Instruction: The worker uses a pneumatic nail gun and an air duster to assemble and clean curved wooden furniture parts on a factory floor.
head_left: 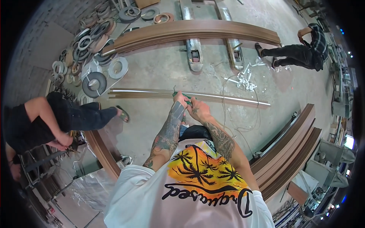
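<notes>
Both my hands are close together in front of me, above the floor. My left hand (179, 97) is closed around a small green object (189, 101), with a thin curved tip sticking up past the knuckles. What kind of object it is cannot be made out. Against it, just to the right, my right hand (199, 108) has its fingers bent in; they seem to grip the same green object. Behind the hands, long thin brown strips with a white edge (235, 99) lie crosswise on the floor.
A stack of long brown boards (205, 28) rests across two metal forks (194, 57). Rolls of edging (94, 84) pile up at the left. More brown boards (292, 146) lie right. Tangled white scraps (246, 80) litter the floor. One person (49, 121) works left, another (304, 49) far right.
</notes>
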A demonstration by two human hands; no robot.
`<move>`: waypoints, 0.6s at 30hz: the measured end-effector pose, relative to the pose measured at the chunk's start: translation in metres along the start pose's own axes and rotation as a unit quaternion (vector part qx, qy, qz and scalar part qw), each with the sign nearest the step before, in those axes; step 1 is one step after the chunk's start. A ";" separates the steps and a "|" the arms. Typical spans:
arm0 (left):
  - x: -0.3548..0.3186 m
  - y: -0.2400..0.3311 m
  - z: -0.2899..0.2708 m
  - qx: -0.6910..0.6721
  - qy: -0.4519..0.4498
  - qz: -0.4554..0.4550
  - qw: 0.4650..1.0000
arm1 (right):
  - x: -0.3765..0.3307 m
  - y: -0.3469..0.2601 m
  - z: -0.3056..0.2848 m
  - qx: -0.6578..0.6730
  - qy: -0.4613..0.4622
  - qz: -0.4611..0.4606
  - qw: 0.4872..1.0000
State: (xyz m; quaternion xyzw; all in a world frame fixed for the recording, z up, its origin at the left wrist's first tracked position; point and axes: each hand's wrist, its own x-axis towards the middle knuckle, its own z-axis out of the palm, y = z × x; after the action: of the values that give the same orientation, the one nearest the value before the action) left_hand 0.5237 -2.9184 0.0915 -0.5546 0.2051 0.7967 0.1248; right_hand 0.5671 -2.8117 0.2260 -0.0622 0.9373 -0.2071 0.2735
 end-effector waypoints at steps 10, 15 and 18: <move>-0.004 0.024 0.005 0.021 -0.052 0.021 0.998 | 0.001 -0.012 0.001 0.055 0.034 0.006 0.998; -0.007 0.019 0.010 0.004 -0.037 0.012 0.999 | 0.001 -0.002 0.008 0.077 0.063 -0.004 0.995; -0.013 0.013 0.012 0.031 -0.041 0.017 0.999 | -0.001 0.005 0.012 0.088 0.065 0.010 0.994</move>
State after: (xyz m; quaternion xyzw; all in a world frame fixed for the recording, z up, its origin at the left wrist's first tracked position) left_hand 0.5127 -2.9241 0.1099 -0.5134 0.2343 0.8141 0.1368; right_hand 0.5744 -2.8111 0.2152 -0.0151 0.9316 -0.2899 0.2188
